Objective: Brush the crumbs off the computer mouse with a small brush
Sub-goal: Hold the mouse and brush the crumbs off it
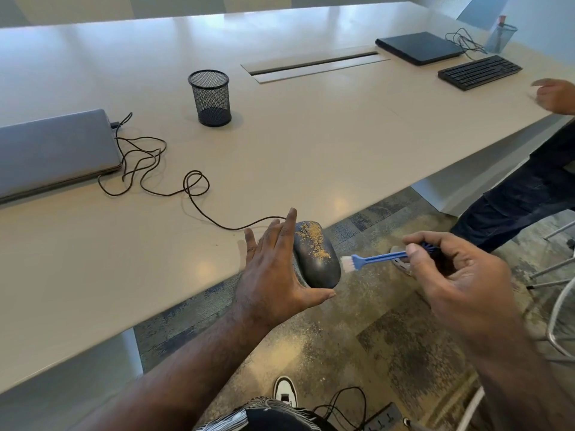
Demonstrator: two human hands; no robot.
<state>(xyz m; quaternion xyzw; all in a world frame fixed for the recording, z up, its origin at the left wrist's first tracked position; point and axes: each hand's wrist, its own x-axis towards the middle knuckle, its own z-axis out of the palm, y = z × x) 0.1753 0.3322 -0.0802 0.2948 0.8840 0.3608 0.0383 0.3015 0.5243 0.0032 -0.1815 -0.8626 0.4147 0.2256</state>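
A dark computer mouse (pixel 317 259) hangs past the table's front edge, with brown crumbs (pixel 312 239) strewn over its top. My left hand (pixel 273 272) cups it from the left, fingers stretched out along its side and thumb under its near end. My right hand (pixel 457 275) pinches a small blue brush (pixel 373 259) by the handle. The brush's white bristles (pixel 346 264) sit just right of the mouse's near end, close to it or barely touching. The mouse's dark cable (pixel 199 188) trails left over the table.
On the beige table (pixel 311 135) are a closed grey laptop (pixel 53 150) at the left, a black mesh cup (pixel 211 98), a black laptop (pixel 418 46) and a keyboard (pixel 479 71) far right. Another person's hand (pixel 553 96) rests at the right edge. Chair legs (pixel 557 269) stand right.
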